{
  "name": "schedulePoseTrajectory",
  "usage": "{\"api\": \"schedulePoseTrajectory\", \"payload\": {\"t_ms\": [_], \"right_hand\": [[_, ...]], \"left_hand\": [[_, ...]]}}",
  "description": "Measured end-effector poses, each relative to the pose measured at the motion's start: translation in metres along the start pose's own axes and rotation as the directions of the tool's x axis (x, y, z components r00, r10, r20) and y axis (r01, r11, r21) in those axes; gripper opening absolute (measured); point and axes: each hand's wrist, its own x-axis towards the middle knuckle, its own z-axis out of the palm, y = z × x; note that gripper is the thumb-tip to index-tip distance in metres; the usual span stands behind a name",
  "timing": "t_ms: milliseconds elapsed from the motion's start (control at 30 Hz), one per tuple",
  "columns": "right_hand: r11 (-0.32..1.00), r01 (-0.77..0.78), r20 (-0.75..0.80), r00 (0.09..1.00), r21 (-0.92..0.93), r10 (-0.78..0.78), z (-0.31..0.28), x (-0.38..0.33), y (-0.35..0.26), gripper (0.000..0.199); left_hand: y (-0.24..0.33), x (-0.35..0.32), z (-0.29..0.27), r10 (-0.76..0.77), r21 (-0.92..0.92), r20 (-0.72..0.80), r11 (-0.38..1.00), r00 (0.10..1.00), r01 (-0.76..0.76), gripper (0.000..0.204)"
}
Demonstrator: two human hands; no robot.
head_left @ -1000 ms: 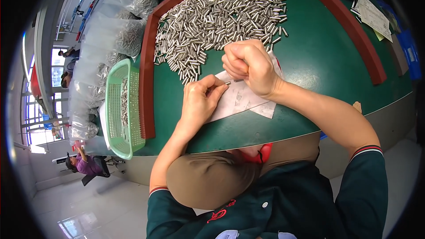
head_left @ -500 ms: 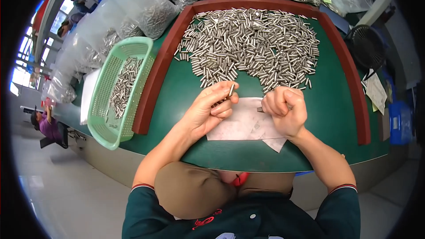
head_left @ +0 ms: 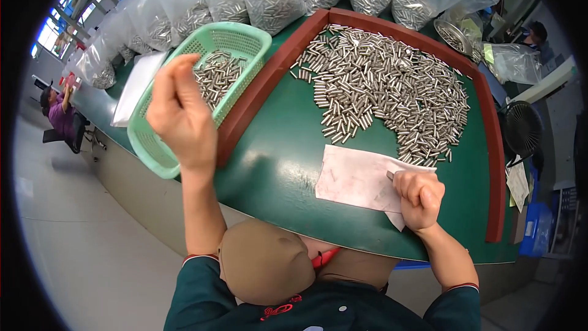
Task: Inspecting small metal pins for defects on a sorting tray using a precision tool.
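My left hand (head_left: 182,110) is raised over the green plastic basket (head_left: 248,79), its fingers curled together. Whatever they may hold is hidden from view. Short shiny metal pins (head_left: 220,76) lie in the basket, mostly toward its far end. Above a pale, smudged cloth or paper (head_left: 352,178), my right hand (head_left: 420,196) is closed in a fist. A short grey metal tip (head_left: 390,175) sticks out of its left side; the rest of that piece is covered by the fingers. Beyond the sheet spreads a big heap of loose metal pins (head_left: 380,79) on the green tabletop (head_left: 269,159).
A dark red raised frame (head_left: 245,113) borders the work area on three sides. Clear bags of pins (head_left: 269,6) line the back, with a metal dish (head_left: 453,35) at the far right. A black fan (head_left: 522,125) stands right; a seated person (head_left: 61,113) is far left.
My left hand has moved from beside the sheet leftward to over the basket; the pin seen in its fingers no longer shows. The view has turned left. My right hand stays closed by the sheet.
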Motion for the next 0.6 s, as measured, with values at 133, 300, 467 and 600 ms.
{"api": "schedulePoseTrajectory", "payload": {"t_ms": [133, 300, 467, 600], "right_hand": [[0.981, 0.170, 0.111, 0.981, -0.097, -0.159, 0.004, 0.002, 0.002, 0.040], [0.769, 0.539, 0.622, 0.744, -0.343, -0.244, -0.007, 0.005, -0.012, 0.028], [0.673, 0.556, 0.569, 0.787, -0.487, -0.238, -0.018, 0.011, -0.013, 0.027], [0.654, 0.547, 0.511, 0.815, -0.523, -0.273, -0.020, 0.014, -0.002, 0.024]], "left_hand": [[-0.044, 0.008, -0.004, 0.031, 0.440, 0.331, 0.879, 0.943, -0.184, 0.027], [-0.007, -0.011, 0.031, 0.263, -0.004, 0.412, 0.958, 0.873, -0.287, 0.028], [0.000, -0.052, 0.073, 0.309, -0.249, 0.591, 0.949, 0.745, -0.196, 0.012], [-0.009, -0.063, 0.083, 0.247, -0.237, 0.610, 0.964, 0.753, -0.125, 0.009]]}}
